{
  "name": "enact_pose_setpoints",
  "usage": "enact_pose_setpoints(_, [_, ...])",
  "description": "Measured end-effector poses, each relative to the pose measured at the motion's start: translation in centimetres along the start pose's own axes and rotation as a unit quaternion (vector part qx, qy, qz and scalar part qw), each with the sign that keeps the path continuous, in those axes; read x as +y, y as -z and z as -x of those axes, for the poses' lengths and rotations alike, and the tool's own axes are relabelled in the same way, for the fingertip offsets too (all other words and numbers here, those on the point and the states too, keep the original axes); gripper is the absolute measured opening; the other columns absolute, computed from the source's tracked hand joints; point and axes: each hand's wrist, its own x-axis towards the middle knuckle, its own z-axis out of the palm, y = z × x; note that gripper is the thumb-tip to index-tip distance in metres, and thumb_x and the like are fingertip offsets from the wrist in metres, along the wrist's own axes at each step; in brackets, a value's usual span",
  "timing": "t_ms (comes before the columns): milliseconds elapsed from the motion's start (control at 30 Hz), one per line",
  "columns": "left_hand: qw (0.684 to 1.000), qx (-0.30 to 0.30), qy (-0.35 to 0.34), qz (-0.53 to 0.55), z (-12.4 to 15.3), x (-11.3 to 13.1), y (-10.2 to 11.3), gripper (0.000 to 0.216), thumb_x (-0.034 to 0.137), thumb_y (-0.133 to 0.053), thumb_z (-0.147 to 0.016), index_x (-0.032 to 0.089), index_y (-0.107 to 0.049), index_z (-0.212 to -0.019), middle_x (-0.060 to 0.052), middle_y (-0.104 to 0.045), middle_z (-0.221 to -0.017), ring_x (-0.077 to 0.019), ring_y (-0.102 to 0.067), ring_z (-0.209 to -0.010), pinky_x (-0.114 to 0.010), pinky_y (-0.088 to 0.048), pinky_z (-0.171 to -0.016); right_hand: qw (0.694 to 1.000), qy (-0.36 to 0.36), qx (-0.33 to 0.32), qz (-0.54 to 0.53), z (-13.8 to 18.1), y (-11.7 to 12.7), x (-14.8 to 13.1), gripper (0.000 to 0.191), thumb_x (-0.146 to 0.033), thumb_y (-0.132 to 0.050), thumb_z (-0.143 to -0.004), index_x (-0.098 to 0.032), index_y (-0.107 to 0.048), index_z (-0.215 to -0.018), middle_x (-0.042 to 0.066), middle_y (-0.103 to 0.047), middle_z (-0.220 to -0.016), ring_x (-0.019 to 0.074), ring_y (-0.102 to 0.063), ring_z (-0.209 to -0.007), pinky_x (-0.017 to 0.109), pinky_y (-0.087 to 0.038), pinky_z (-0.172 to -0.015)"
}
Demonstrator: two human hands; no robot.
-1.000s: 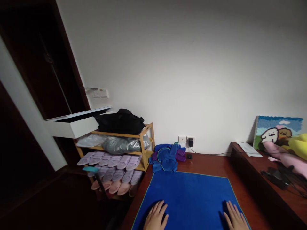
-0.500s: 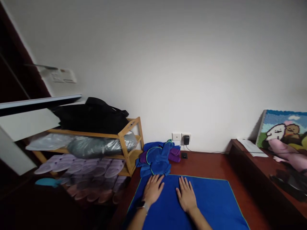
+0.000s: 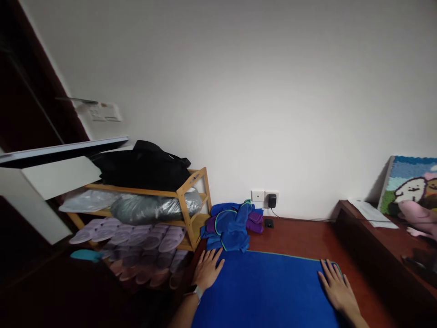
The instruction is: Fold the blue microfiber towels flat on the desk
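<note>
A blue towel (image 3: 269, 287) with green edging lies spread flat on the reddish-brown wooden surface. My left hand (image 3: 208, 269), with a watch on its wrist, rests open with fingers spread at the towel's far left corner. Over by the far right corner, my right hand (image 3: 337, 286) lies open and flat, fingers pointing away from me. Neither hand grips anything. Just beyond my left hand sits a crumpled pile of blue cloths (image 3: 232, 228), with a purple cloth (image 3: 254, 222) among them.
Left of the surface stands a wooden rack (image 3: 187, 209) carrying a black bag (image 3: 146, 168), plastic-wrapped bundles and several lilac slippers (image 3: 170, 238). A black plug (image 3: 272, 200) sits in the wall socket. At right, a raised ledge holds papers (image 3: 372, 213) and a pink plush toy (image 3: 417, 213).
My hands have slid apart across the towel, the right one far to the right and the left one slightly left. The view has turned a little leftward.
</note>
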Motion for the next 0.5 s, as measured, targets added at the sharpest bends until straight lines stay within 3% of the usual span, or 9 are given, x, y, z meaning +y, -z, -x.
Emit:
enact_pose_setpoints(133, [0.998,0.057,0.034,0.008,-1.7,2.5,0.7,0.066,0.068,-0.044,-0.092,0.023,-0.058,-0.140,-0.012,-0.058,-0.148,-0.0300,-0.044,-0.143,-0.050,-0.015,-0.124,0.999,0.013,0.017,-0.025,-0.3,-1.3,0.4,0.076,-0.063,-0.018,-0.094,-0.026,-0.023,-0.161,-0.001,-0.023,-0.168,0.0241,-0.012,-0.156,0.051,-0.016,-0.126])
enact_pose_setpoints(300, [0.980,0.064,0.182,0.038,-6.4,8.4,0.9,0.086,0.074,-0.064,-0.074,0.011,-0.057,-0.133,-0.025,-0.062,-0.134,-0.0400,-0.053,-0.131,-0.057,-0.024,-0.116,0.998,0.014,0.036,-0.041,-0.5,-1.8,0.4,0.080,-0.067,-0.017,-0.092,-0.026,-0.025,-0.160,-0.001,-0.026,-0.167,0.0249,-0.013,-0.155,0.052,-0.017,-0.125])
enact_pose_setpoints(400, [0.967,0.077,0.237,0.049,-9.2,10.2,0.5,0.071,0.063,-0.063,-0.081,0.011,-0.056,-0.129,-0.024,-0.063,-0.126,-0.0370,-0.061,-0.117,-0.050,-0.038,-0.104,0.998,0.014,0.037,-0.046,-0.5,-1.7,0.5,0.080,-0.068,-0.016,-0.092,-0.026,-0.025,-0.160,-0.002,-0.027,-0.166,0.0250,-0.014,-0.155,0.052,-0.018,-0.125])
enact_pose_setpoints(500, [0.958,0.081,0.268,0.063,-12.0,9.8,0.5,0.048,0.049,-0.058,-0.090,0.014,-0.058,-0.123,-0.019,-0.065,-0.118,-0.0310,-0.068,-0.101,-0.040,-0.047,-0.088,0.997,0.013,0.048,-0.054,-0.6,-1.8,0.6,0.080,-0.068,-0.017,-0.091,-0.028,-0.030,-0.159,-0.001,-0.030,-0.165,0.0258,-0.019,-0.154,0.053,-0.020,-0.125])
